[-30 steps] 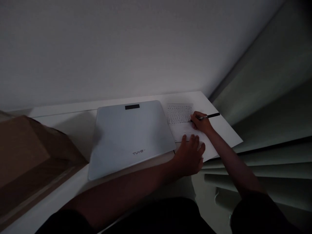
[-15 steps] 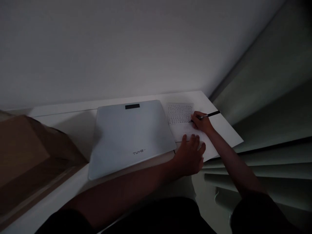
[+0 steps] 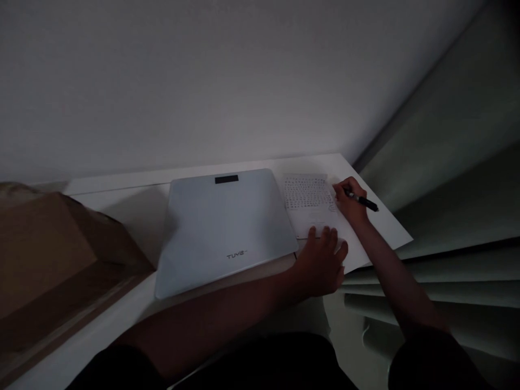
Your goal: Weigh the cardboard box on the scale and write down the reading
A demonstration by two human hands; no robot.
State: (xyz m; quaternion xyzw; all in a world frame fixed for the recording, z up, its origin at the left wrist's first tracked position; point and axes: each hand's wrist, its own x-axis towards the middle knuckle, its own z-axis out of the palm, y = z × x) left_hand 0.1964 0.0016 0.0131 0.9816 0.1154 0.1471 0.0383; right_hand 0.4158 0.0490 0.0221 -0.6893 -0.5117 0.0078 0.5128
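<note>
A small sheet of paper (image 3: pixel 312 216) covered with rows of handwriting in its upper part lies on the white tabletop. My right hand (image 3: pixel 352 201) grips a black pen (image 3: pixel 368 203) at the sheet's right edge, its back end pointing right. A scribbled round mark shows at the right end of the lowest line. My left hand (image 3: pixel 322 261) rests over the sheet's lower edge, fingers spread and fingertips on the paper. Left of the sheet, close to my left wrist, lies a pale glass bathroom scale (image 3: pixel 227 222) with a dark display.
A brown cardboard box (image 3: pixel 44 249) stands at the left on the white table (image 3: pixel 382 225). A plain wall (image 3: pixel 203 81) rises behind the table. Green-grey curtains (image 3: pixel 459 179) hang along the right side, past the table's end.
My right hand with the pen has moved right, off the lowest written line to the sheet's edge. A round scribble now shows there. My left hand stays put; the view has shifted slightly.
</note>
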